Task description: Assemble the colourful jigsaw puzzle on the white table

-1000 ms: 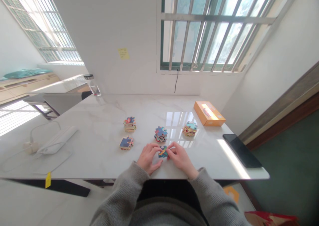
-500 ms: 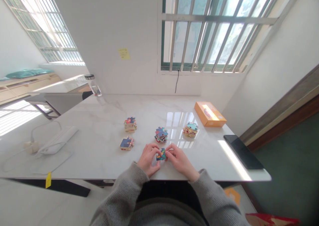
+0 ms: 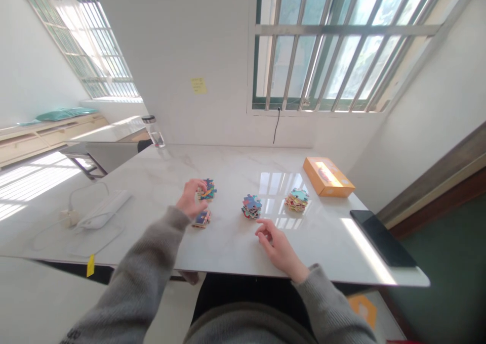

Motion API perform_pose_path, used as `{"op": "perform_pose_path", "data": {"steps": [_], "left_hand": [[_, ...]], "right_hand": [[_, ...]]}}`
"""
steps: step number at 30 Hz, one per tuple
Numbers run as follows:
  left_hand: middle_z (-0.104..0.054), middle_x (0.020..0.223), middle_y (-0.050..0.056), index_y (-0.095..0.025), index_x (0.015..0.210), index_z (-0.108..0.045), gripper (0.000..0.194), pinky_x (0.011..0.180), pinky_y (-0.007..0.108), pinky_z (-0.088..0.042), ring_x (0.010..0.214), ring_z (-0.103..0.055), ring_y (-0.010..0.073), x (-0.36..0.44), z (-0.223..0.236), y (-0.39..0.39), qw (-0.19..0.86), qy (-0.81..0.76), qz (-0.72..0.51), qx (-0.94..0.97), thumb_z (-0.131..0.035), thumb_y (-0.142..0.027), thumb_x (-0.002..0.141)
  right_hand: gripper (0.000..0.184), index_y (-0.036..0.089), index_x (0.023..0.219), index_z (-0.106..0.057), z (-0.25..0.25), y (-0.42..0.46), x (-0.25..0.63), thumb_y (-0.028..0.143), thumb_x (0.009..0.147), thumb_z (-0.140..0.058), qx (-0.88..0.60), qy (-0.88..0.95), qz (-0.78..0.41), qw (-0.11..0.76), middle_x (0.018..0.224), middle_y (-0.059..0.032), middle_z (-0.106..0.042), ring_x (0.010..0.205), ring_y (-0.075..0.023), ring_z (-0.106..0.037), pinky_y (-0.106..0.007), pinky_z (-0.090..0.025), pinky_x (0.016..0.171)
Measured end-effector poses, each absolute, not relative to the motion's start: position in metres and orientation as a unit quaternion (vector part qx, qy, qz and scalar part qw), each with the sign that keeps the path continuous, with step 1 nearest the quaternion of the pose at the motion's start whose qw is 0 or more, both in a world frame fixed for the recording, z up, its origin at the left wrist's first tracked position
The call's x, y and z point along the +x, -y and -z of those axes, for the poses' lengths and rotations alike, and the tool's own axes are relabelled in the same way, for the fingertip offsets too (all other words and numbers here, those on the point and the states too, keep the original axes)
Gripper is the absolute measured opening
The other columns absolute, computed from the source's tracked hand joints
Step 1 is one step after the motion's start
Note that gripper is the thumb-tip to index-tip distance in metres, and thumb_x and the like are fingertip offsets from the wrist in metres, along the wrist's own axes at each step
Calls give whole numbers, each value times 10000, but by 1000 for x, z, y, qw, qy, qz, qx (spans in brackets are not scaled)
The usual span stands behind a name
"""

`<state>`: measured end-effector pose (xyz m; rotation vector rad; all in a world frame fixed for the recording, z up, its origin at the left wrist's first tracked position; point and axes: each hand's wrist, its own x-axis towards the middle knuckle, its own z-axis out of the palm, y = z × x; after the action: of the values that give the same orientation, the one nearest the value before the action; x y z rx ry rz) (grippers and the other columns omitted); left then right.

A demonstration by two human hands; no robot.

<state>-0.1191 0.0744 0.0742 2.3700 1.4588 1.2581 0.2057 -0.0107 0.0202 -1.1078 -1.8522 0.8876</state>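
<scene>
My left hand (image 3: 191, 198) reaches over the back-left stack of jigsaw pieces (image 3: 210, 197). Its thumb and fingers are around a blue, green and orange jigsaw piece (image 3: 208, 187), which lies at the top of that stack. Just below this hand is a lower stack of jigsaw pieces (image 3: 202, 218), partly covered by the hand. My right hand (image 3: 280, 247) rests near the table's front, fingers loosely bent and apart, holding nothing visible. Closest to it stands the middle stack of jigsaw pieces (image 3: 251, 207). Another stack, topped with a light-blue piece (image 3: 297, 199), is farther right.
An orange box (image 3: 328, 177) lies at the back right of the white table (image 3: 228, 253). A dark tablet (image 3: 381, 238) lies along the right edge. At left are a white power strip (image 3: 104, 210) with cables and a clear bottle (image 3: 155, 132).
My left hand has carried the jigsaw piece from in front of me to the back-left stack. My right hand has let go of it and stayed near the front. The view has shifted slightly.
</scene>
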Motion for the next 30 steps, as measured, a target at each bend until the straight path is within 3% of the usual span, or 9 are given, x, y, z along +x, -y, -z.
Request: {"op": "perform_pose_path", "data": {"steps": [8,14,21,26,30], "left_hand": [[-553,1075,62,-207,924,-552,302,942,434,-468,1068,-499,271,-164,-76,-155,108,-541,-291,782,-555,-217,623],[-559,1030,42,-208,915,-549,341,874,407,-497,1058,-532,267,-170,-57,-178,163,-565,-294,753,-568,-244,576],[-558,1092,53,-207,935,-525,341,932,441,-497,1116,-539,265,-165,-51,-168,198,-551,-316,747,-537,-260,598],[-554,1219,87,-206,988,-549,315,972,461,-481,1205,-495,288,-151,-66,-150,130,-545,-349,751,-540,-247,676],[-609,1091,82,-209,936,-583,176,1044,493,-414,1105,-514,282,-114,-83,-131,27,-518,-357,777,-556,-216,763]], "right_hand": [[294,226,1244,-515,-17,11,206,284,962,-458,-435,738,-342,386,929,-39,-672,780,-169,-610,-298,-492,691],[286,228,1235,-525,-18,12,206,289,963,-461,-439,737,-344,382,930,-38,-672,802,-174,-623,-285,-491,678],[283,223,1236,-533,-17,11,207,278,967,-465,-438,737,-341,386,926,-38,-673,799,-172,-618,-298,-499,723],[273,226,1224,-538,-18,11,207,262,963,-468,-436,738,-336,390,915,-33,-675,809,-171,-626,-298,-504,743],[274,226,1224,-536,-18,11,207,249,961,-461,-436,740,-337,386,918,-30,-672,802,-165,-623,-301,-500,764]]}}
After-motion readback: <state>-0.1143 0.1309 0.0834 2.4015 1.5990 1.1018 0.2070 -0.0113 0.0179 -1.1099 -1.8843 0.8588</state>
